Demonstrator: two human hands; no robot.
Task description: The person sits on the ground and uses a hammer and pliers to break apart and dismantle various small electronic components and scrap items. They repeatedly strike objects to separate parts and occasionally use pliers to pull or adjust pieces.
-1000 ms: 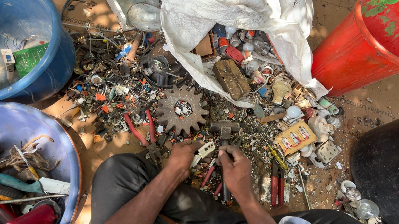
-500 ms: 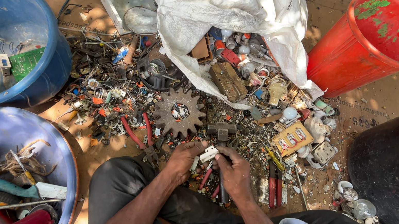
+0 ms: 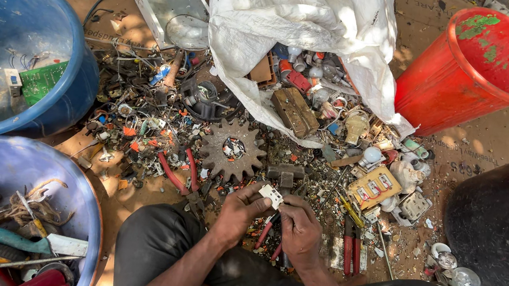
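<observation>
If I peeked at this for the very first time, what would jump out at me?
Probably the big bright red plastic bucket at the upper right and the white woven sack spilling scrap over the ground. In the middle lies a rusty toothed gear wheel. Just below it the left hand pinches a small white plastic piece, while the right hand grips red-handled pliers.

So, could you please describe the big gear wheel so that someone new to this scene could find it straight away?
Start at the white sack spilling scrap at the top. Just below its mouth, above the person's left hand, the gear wheel lies flat on the ground. It is the only round, rusty brown, toothed disc with a central hole among the small bits around it.
</observation>
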